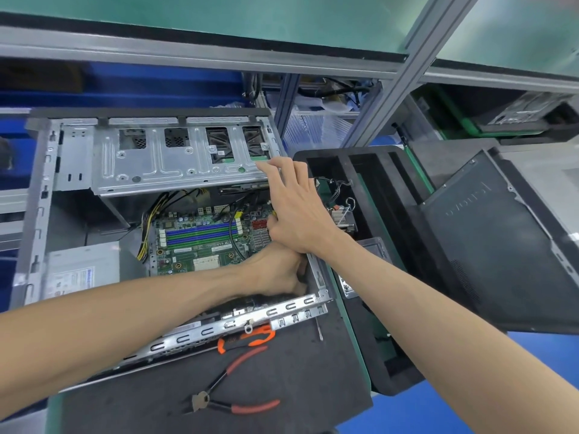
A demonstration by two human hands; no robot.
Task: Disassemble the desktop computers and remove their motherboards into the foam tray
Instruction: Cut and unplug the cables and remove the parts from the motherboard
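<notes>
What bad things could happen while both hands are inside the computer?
The yellow and black cables still run to the motherboard, so lifting it now might tug them. The left hand works beside the case's metal edge, which might scratch it. The pliers lie loose near the forearms and might get knocked.

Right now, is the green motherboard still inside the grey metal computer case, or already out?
Still inside: the green motherboard lies in the open grey metal computer case, cables attached.
</notes>
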